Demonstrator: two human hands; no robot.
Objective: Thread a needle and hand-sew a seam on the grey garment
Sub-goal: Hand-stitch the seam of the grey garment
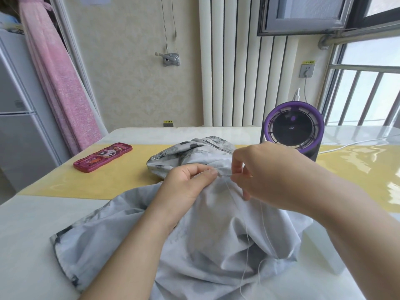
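Grey cloth is gathered between my hands near the middle of the table. My left hand (190, 182) curls over a raised fold of the grey garment (205, 245), with the thumb and fingers pinching that fold tight. My right hand (266, 172) sits just beside it on the right. Its thumb and forefinger are closed on the needle (225, 175), a thin dark sliver lying nearly level, and its tip meets the fold right at my left fingertips. White thread (263, 215) drops from the needle and trails in loose lines down the garment's right side toward the near edge of the table. The garment spreads out from under both wrists. Its bulk is heaped toward the near edge, one hemmed part reaches out to the near left, and a printed part is humped up behind my hands toward the far edge. It lies partly on the white table (32, 234) and partly on a yellow mat (108, 180) that crosses the table from left to right. A pink cartoon-printed case (102, 157) lies flat on the mat toward the left edge, well apart from the cloth. A purple-rimmed round device (293, 128) stands behind my right hand near the far right, and a white cable (346, 146) runs along the table beside it.
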